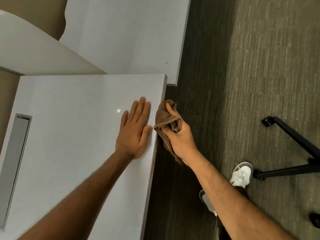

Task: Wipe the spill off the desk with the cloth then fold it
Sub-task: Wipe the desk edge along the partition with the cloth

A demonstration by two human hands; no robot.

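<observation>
A white desk (72, 104) fills the left half of the head view. My left hand (135, 129) lies flat on it, palm down and fingers spread, close to the desk's right edge. My right hand (180, 135) is just past that edge, over the floor, shut on a bunched brown cloth (163, 118). The cloth touches the desk's edge, and a tail of it hangs down below my wrist. A reddish-brown streak (154, 160) shows along the desk's edge below the cloth. A small bright glint (118, 110) sits on the desk surface near my left fingertips.
A grey cable slot (16, 161) is set into the desk at the left. A second white desk (124, 35) stands behind. Dark carpet (199, 84) runs right of the desk. My white shoes (241, 174) and a black chair base (294, 141) are at the right.
</observation>
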